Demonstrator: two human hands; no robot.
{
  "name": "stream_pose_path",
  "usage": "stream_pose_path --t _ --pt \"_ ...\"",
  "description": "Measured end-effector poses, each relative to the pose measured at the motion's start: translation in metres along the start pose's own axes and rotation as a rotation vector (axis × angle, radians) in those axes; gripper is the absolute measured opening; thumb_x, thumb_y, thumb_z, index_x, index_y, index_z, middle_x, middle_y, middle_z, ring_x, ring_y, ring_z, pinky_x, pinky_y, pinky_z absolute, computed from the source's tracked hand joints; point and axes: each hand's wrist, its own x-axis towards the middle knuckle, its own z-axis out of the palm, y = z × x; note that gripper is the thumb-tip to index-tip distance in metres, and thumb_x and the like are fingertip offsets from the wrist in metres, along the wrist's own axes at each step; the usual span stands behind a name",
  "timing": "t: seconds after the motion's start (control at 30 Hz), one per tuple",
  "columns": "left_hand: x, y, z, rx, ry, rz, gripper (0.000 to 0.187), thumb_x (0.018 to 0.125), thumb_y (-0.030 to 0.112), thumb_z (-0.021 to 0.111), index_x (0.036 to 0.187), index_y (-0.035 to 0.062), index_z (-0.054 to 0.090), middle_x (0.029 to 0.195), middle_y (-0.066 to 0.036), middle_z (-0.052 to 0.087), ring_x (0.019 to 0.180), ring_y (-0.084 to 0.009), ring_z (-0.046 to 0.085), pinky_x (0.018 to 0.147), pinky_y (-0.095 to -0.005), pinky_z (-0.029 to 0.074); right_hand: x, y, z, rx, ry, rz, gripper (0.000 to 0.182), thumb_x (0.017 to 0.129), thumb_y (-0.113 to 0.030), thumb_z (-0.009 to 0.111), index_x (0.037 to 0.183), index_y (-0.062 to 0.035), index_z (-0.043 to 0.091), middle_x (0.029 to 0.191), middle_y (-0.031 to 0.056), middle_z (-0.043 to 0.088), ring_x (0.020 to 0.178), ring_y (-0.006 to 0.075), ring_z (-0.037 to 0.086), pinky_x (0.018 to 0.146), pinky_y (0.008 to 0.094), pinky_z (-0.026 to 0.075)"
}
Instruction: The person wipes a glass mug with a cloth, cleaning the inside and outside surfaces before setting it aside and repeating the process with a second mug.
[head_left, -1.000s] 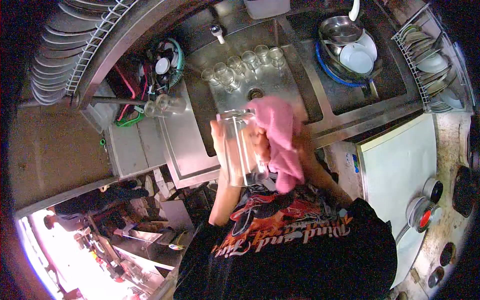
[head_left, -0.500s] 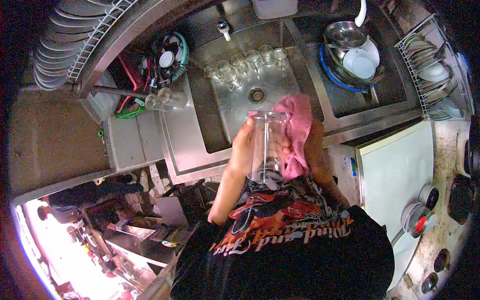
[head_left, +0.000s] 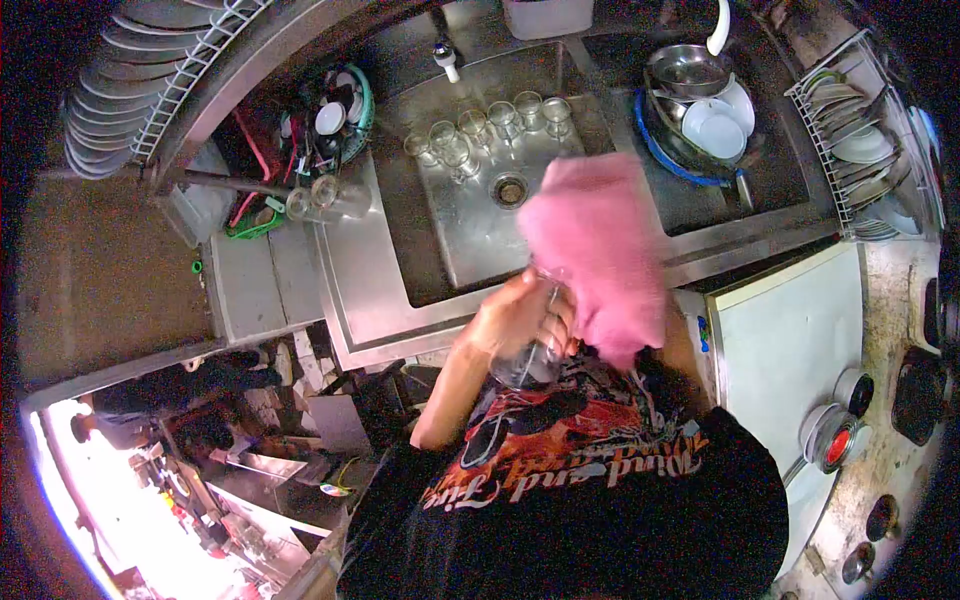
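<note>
A clear drinking glass (head_left: 528,365) is tilted in front of my shirt, with my left hand (head_left: 515,318) wrapped around it. Over the glass's upper end hangs a pink cloth (head_left: 600,250), spread out and slightly blurred. The cloth hides my right hand; only part of the right forearm (head_left: 692,345) shows beside it. The cloth seems to be held by that hand, though its fingers are out of sight. Beyond both hands, several glasses (head_left: 475,128) stand upright in the steel sink (head_left: 480,230).
Two more glasses (head_left: 345,198) lie at the sink's left edge. To the right, a basin with a blue rim (head_left: 655,160) holds bowls and pans. Plates fill racks at upper left (head_left: 110,100) and right (head_left: 860,150). A faucet (head_left: 447,65) reaches over the sink.
The pink cloth has risen and spread across the glass's upper end, covering my right hand. The glass has tilted and sits a little lower, still in my left hand.
</note>
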Motion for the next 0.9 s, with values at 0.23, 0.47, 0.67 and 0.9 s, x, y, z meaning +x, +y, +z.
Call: stream_pose_path --t 0.23,0.47,0.67,0.9 --pt "0.009 -0.008 -0.012 0.885 0.378 0.572 0.051 0.083 0.038 0.052 0.121 0.0058 0.04 0.102 -0.014 0.055 0.078 -0.0276 0.06 0.066 -0.0436 0.051 0.005 0.0 0.011 -0.292 0.042 -0.046 0.042 0.069 -0.02 0.072 0.103 0.0003 0.057 0.097 0.0159 0.063 0.086 0.0238 0.062 0.074 0.0325 0.048" --pt "0.001 -0.01 -0.024 -0.041 0.138 -0.076 0.076 0.081 0.066 0.027 0.115 -0.0003 0.042 0.088 -0.017 0.059 0.074 -0.0281 0.06 0.063 -0.0358 0.049 0.007 0.043 0.021 -0.389 0.207 -0.016 0.043 0.07 -0.029 0.069 0.102 -0.0032 0.058 0.086 0.0185 0.062 0.077 0.0345 0.062 0.068 0.0391 0.049" --pt "-0.002 -0.011 -0.018 0.024 0.198 -0.055 0.072 0.084 0.061 0.025 0.111 -0.0027 0.045 0.088 -0.017 0.059 0.076 -0.027 0.06 0.068 -0.0341 0.048 0.007 0.05 0.014 -0.155 0.131 0.107 0.042 0.075 -0.029 0.066 0.107 -0.0045 0.056 0.091 0.0176 0.062 0.082 0.0342 0.061 0.075 0.0379 0.048" --pt "-0.009 -0.008 -0.008 0.133 0.234 0.014 0.068 0.086 0.058 0.026 0.118 -0.0005 0.041 0.096 -0.017 0.059 0.081 -0.0247 0.06 0.07 -0.0343 0.048 0.006 0.044 0.011 0.002 -0.21 0.123 0.052 0.077 -0.037 0.064 0.116 -0.0064 0.05 0.108 0.0149 0.057 0.103 0.0262 0.055 0.088 0.0361 0.043"
